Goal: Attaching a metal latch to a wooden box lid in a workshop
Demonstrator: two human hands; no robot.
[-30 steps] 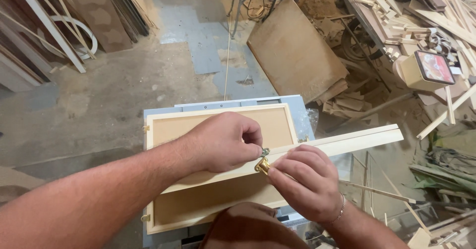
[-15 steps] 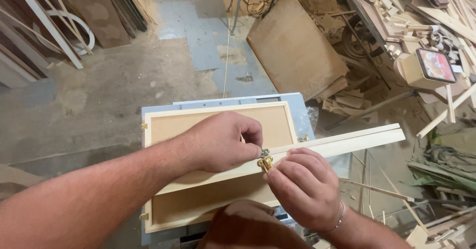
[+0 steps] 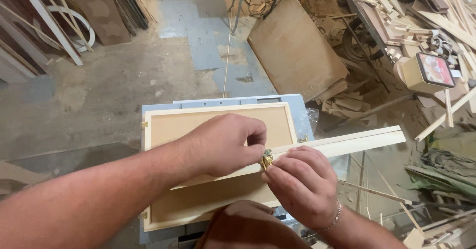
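Your fingers pinch a small shiny gold metal hinge (image 3: 267, 159) from both sides. Your left hand (image 3: 225, 145) and your right hand (image 3: 300, 182) meet on it. The hinge sits on a long pale wooden strip (image 3: 347, 142). The strip lies across a flat wooden frame with a brown panel (image 3: 208, 122), which rests on a grey-blue table (image 3: 302, 115).

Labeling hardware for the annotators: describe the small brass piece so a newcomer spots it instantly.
Find the framed panel lying flat at centre, with a pale strip across it. Where the left hand and right hand meet on that strip sits the brass piece, the only shiny gold item between the fingertips.
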